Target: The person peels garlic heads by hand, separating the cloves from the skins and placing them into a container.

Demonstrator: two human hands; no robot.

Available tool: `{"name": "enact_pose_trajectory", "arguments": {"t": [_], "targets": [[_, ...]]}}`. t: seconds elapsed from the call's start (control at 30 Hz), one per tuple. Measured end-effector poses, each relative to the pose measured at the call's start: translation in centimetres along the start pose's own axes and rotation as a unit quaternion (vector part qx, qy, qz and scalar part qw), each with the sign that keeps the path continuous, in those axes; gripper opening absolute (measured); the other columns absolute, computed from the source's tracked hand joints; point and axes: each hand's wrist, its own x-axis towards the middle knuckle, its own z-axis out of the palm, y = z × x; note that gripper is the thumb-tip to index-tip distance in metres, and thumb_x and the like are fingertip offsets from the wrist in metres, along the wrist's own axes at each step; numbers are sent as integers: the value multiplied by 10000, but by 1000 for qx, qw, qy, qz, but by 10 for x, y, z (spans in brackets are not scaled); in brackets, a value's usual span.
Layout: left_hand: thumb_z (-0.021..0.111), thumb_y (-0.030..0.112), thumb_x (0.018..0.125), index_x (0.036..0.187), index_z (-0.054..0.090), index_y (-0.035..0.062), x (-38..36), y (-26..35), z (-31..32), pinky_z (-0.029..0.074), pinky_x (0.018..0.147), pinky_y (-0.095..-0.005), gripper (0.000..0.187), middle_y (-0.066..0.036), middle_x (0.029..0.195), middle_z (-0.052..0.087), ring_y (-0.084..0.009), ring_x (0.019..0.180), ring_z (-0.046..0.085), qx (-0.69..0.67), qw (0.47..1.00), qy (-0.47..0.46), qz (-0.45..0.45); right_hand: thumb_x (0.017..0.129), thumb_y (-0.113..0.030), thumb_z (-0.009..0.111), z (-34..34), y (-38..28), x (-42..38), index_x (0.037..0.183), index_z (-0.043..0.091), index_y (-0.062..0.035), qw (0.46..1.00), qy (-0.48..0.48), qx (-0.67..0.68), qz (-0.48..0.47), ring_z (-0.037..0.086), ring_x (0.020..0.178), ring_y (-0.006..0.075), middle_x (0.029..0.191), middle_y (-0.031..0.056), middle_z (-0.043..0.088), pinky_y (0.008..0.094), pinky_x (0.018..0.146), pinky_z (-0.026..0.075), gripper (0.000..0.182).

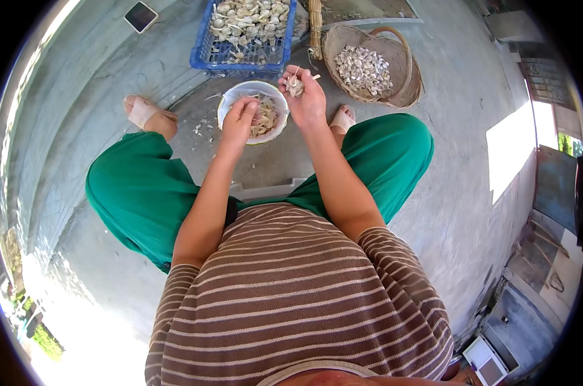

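My right hand (308,104) holds a garlic bulb (294,85) with a short dry stem, at the right rim of a white bowl (226,101). My left hand (238,122) is over the bowl's left side, thumb and fingers drawn together; whatever they may hold is hidden. Dry garlic skins and stem bits (265,119) lie in the bowl. Beyond it, a blue plastic basket (238,66) carries many whole garlic bulbs (249,19). To the right, separated garlic cloves (363,69) fill part of a woven basket (406,90) with an arched handle.
A straw bundle (315,29) lies between the two baskets. Skin scraps (204,127) are scattered on the concrete floor (458,148) left of the bowl. A dark-screened tablet or phone (141,17) lies far left. My sandalled feet flank the bowl.
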Motion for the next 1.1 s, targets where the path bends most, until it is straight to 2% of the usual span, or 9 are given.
{"name": "enact_pose_trajectory", "arguments": {"t": [0.1,0.17,0.27,0.4,0.43,0.53,0.73,0.97,1.1], "targets": [[527,214,920,1082,550,34,-9,20,12,463,651,-240,243,-10,845,569,-99,770,548,-82,996,-10,-29,953,-324,406,10,23,-16,1090,535,6,991,-34,-128,7,539,871,195,966,97,574,326,754,455,379],[563,135,894,1096,541,36,-9,19,13,473,620,-239,226,-15,883,572,-97,750,552,-74,997,-17,-27,957,-343,397,20,26,-25,1100,536,4,959,-83,-256,84,531,895,154,989,86,577,281,783,445,400],[577,94,878,1101,530,33,-5,11,8,475,614,-240,236,-27,919,579,-97,725,553,-100,995,13,-22,961,-372,374,20,39,-23,1119,525,2,962,-112,-240,66,528,863,123,977,68,575,242,750,452,433],[563,38,870,1045,541,8,-2,15,11,490,577,-232,179,-38,865,603,-87,733,575,-174,978,113,10,905,-225,553,16,46,-23,1041,506,-8,946,-97,-302,-68,546,795,104,970,73,573,233,643,479,261],[563,38,870,1045,541,8,-2,15,11,490,577,-232,179,-38,865,603,-87,733,575,-174,978,114,10,844,-131,641,18,43,-26,957,497,-17,941,-79,-324,-45,558,716,88,893,68,588,212,593,472,216],[548,23,874,1031,541,-5,-2,16,10,501,589,-240,160,-44,854,602,-100,720,586,-151,978,133,64,798,-88,682,28,37,-30,867,494,-11,916,-44,-397,-37,565,624,67,756,45,592,203,534,486,214],[540,35,882,1005,561,-23,-2,13,1,505,583,-244,137,-61,821,607,-107,637,578,-140,983,110,43,810,-34,648,13,44,-26,838,497,6,915,-74,-390,-67,552,588,50,701,34,599,205,507,469,158],[513,75,908,1074,563,-16,-6,22,-1,507,641,-262,195,-75,942,607,-135,765,590,-226,971,75,10,821,-15,621,11,43,-27,862,549,8,922,-84,-374,-51,539,560,52,697,21,598,202,474,443,86],[506,94,916,1126,559,1,-7,22,-2,499,692,-275,236,-58,1013,605,-131,836,583,-233,971,49,2,860,-112,604,17,33,-29,978,613,-10,936,-72,-346,-6,522,531,45,672,6,583,186,455,423,156]]}}
